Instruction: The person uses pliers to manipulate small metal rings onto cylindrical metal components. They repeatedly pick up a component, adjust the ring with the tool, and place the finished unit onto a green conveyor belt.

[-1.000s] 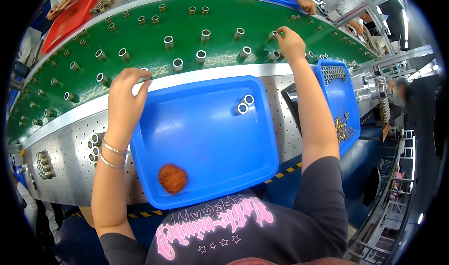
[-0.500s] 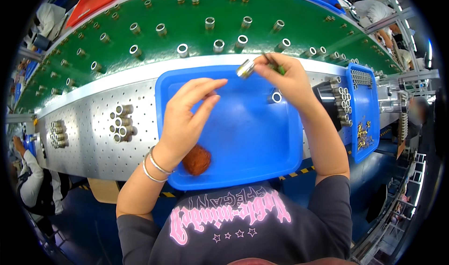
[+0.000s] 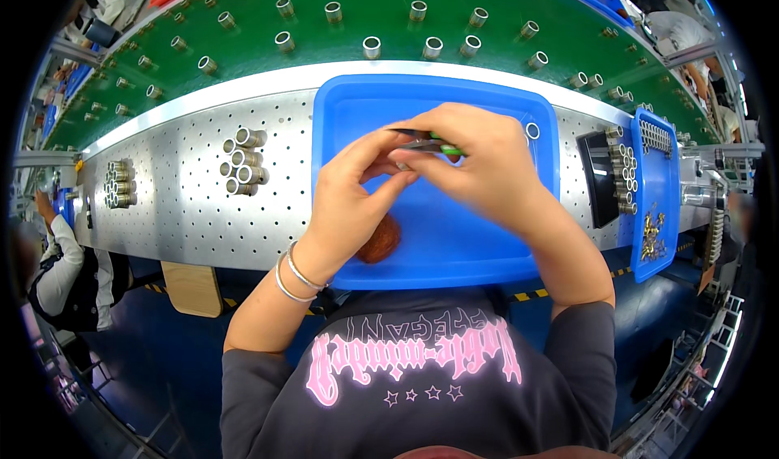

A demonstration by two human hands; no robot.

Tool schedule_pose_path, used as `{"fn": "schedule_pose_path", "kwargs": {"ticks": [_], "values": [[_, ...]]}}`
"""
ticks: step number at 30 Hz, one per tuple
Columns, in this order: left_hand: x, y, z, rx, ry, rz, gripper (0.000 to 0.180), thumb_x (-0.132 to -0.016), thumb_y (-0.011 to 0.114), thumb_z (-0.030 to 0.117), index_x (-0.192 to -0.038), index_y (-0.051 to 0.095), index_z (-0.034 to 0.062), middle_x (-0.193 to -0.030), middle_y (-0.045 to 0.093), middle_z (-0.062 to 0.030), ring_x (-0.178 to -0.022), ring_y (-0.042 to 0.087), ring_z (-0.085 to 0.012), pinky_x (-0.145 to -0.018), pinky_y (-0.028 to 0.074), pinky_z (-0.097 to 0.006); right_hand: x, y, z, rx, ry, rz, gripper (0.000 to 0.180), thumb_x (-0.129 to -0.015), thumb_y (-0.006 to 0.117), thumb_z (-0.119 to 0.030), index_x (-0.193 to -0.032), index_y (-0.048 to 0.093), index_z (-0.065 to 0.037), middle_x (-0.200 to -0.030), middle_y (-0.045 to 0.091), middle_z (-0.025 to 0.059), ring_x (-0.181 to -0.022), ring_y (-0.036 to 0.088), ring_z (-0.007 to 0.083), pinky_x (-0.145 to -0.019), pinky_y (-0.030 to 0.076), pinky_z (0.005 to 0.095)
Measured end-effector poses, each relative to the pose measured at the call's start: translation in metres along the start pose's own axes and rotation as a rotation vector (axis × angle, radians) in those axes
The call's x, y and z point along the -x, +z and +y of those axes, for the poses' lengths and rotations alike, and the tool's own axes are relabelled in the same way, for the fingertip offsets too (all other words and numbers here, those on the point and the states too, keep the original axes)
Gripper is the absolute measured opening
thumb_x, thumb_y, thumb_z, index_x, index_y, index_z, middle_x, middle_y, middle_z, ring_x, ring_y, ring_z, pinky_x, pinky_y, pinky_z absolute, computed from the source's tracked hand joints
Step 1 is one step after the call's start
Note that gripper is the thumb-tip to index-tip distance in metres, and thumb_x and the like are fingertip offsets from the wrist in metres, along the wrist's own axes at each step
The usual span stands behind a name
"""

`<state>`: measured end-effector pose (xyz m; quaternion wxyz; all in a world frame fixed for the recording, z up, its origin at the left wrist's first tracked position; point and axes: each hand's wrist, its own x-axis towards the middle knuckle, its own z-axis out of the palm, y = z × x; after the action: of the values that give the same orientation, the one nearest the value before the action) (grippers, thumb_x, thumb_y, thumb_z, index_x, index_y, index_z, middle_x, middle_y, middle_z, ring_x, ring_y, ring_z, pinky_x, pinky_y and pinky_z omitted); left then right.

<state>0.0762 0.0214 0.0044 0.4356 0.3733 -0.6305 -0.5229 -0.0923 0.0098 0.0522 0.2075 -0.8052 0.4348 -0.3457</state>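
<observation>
Closest in, both hands meet over the blue tray (image 3: 454,252). The left hand (image 3: 357,187) and right hand (image 3: 475,163) are pinched together on a small metal piece with a green-handled tool (image 3: 434,143). I judge a slip would drop it into the tray, near the brown pad (image 3: 379,240). Beyond the tray's far rim lies the perforated steel surface (image 3: 178,208), then the green belt (image 3: 243,62) of metal sleeves (image 3: 372,47); room is tight.

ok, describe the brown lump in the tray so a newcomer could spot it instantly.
Find the big blue tray on the perforated metal bench, in front of the green conveyor. At its near left corner, partly under the left hand and wrist, lies the brown lump. It is the only rounded, rust-brown, rough-looking thing there; the ring at the far right corner is metal.
</observation>
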Motion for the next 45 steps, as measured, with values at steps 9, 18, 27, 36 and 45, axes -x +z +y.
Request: {"fn": "schedule_pose_path", "kwargs": {"ticks": [9,18,27,36,45], "values": [[0.006,-0.012,0.003,0.552,-0.301,0.000,0.044,-0.085,0.058,0.009,-0.127,0.045,0.0037,-0.107,0.059,-0.0125,-0.095,0.059,-0.0182,-0.086,0.046,-0.030,0.007,-0.001,-0.002,-0.552,0.387,-0.170,0.013,-0.083,0.059,-0.014,-0.081,0.063,-0.002,-0.069,0.062,0.0055,-0.063,0.056,0.0122,-0.058,0.044,0.0248],[0.001,-0.009,-0.001,0.749,-0.371,0.031,0.046,-0.083,0.061,0.008,-0.126,0.045,0.0031,-0.107,0.058,-0.0110,-0.097,0.058,-0.0198,-0.087,0.045,-0.031,0.029,-0.005,0.000,-0.402,0.355,-0.189,0.012,-0.082,0.062,-0.012,-0.081,0.062,0.000,-0.070,0.063,0.0064,-0.066,0.057,0.0111,-0.059,0.044,0.0249],[0.005,-0.004,0.003,0.382,-0.192,-0.074,0.053,-0.083,0.055,-0.002,-0.132,0.037,0.0027,-0.108,0.056,-0.0119,-0.101,0.057,-0.0185,-0.091,0.044,-0.031,0.023,-0.014,0.009,-0.184,0.258,-0.015,0.014,-0.076,0.066,-0.013,-0.084,0.063,-0.001,-0.076,0.064,0.0107,-0.068,0.060,0.0221,-0.062,0.047,0.0289],[0.009,-0.006,0.006,0.570,-0.345,-0.115,0.051,-0.083,0.057,0.002,-0.131,0.038,0.0017,-0.110,0.056,-0.0141,-0.098,0.058,-0.0206,-0.087,0.046,-0.029,0.018,-0.016,0.012,-0.206,0.347,-0.106,0.010,-0.079,0.063,-0.011,-0.081,0.060,-0.001,-0.071,0.060,0.0093,-0.061,0.055,0.0176,-0.055,0.042,0.0282],[0.005,0.003,0.005,0.780,-0.436,0.006,0.045,-0.085,0.059,0.009,-0.126,0.044,0.0024,-0.108,0.057,-0.0123,-0.099,0.058,-0.0202,-0.088,0.046,-0.030,0.021,-0.012,0.007,-0.565,0.326,-0.084,0.007,-0.082,0.058,-0.006,-0.082,0.056,0.001,-0.071,0.058,0.0047,-0.066,0.053,0.0088,-0.058,0.042,0.0238]]}}
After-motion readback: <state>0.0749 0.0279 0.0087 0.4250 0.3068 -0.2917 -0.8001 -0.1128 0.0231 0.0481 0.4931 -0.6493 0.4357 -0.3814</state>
